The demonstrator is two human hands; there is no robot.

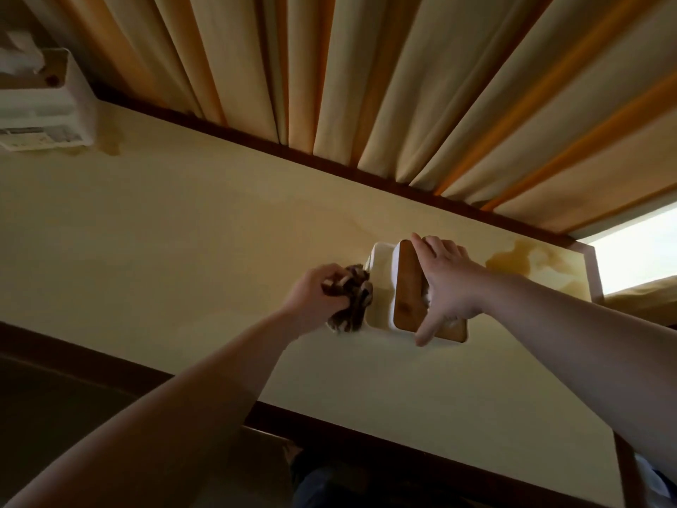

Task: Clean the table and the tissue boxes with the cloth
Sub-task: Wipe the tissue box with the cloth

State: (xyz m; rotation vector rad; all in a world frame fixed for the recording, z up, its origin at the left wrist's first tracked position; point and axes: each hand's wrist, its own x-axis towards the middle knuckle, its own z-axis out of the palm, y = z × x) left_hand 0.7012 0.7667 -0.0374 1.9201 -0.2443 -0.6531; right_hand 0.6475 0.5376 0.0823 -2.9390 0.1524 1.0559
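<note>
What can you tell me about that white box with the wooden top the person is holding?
The tissue box is white with rounded corners and a brown wooden lid, with tissue showing under the palm. It is tipped on its side on the pale table, lid facing the camera's right. The right hand grips it across the lid, thumb at the near edge. The left hand presses a dark patterned cloth against its white side.

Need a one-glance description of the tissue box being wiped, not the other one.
On the pale table, look right of centre, near the curtains. The white tissue box with a wooden lid sits between both hands; the other tissue box stands untouched at the far left.
</note>
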